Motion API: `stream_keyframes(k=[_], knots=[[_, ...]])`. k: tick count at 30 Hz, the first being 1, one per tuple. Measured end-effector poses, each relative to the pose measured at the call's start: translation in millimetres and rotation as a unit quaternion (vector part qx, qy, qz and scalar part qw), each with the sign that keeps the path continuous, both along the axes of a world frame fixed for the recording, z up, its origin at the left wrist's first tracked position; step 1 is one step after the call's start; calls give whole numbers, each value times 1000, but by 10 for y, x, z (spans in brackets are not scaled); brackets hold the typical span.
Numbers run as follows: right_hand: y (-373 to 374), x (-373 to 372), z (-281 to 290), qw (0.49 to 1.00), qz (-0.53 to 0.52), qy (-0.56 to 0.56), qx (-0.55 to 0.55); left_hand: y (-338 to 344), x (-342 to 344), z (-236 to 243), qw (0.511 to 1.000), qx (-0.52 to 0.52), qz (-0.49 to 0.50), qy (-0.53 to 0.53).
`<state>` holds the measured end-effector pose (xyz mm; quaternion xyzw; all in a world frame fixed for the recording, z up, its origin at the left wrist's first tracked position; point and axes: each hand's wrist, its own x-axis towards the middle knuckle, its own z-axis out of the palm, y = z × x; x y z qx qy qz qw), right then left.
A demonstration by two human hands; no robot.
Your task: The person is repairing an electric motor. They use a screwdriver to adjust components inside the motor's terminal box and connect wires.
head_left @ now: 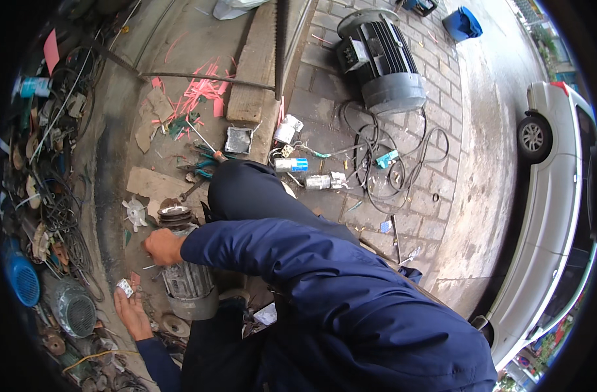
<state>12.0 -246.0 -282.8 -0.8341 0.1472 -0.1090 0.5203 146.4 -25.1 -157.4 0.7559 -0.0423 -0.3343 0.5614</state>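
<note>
The right arm, in a shiny, crinkly dark blue sleeve (266, 248), reaches across from the right to the left. The right hand (162, 247) is bent down over the left side of a motor (188, 282), knuckles up and fingers curled in. I cannot tell if this grip is holding anything. The left hand (134, 316) is on the near left side of the motor, palm up, with its fingers pointing to the far side. Its grip is narrow, with a small white piece (125, 287) at the fingertips.

The motor is in front of the person, close to the bent knee (241, 189). Its long side runs from near to far and leans a little to the left at the far end. The end with the round grooved wheel (174, 213) points away. The motor is gray metal, round like a can, and its skin looks rough and ridged.

Just left of the wheel is a pale fan (135, 213) with flat blades. Farther off are thin pink strips (204, 91) in a messy heap, beside a thick, rough wooden beam (254, 72).
</note>
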Motion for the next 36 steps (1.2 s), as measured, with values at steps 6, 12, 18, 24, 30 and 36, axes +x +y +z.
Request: stream_keyframes(k=[6, 12, 18, 24, 30, 36], knots=[[-224, -425, 567, 994, -90, -10, 56, -218, -95, 657, 1000, 23, 3, -19], [-968, -1492, 1444, 890, -175, -368, 206, -237, -167, 965, 999, 6, -8, -41], [-1891, -3333, -40, 894, -405, 69, 179, -75, -197, 1000, 999, 27, 11, -26], [-1593, -4330, -1785, 806, -359, 456, 114, 38, -344, 1185, 998, 43, 33, -33], [-1471, -4014, -2324, 826, -414, 382, -30, 74, -716, 1459, 998, 19, 45, -37], [-1973, -3376, -2283, 785, -499, 330, -163, 67, -1084, 1712, 996, -32, 74, -50]])
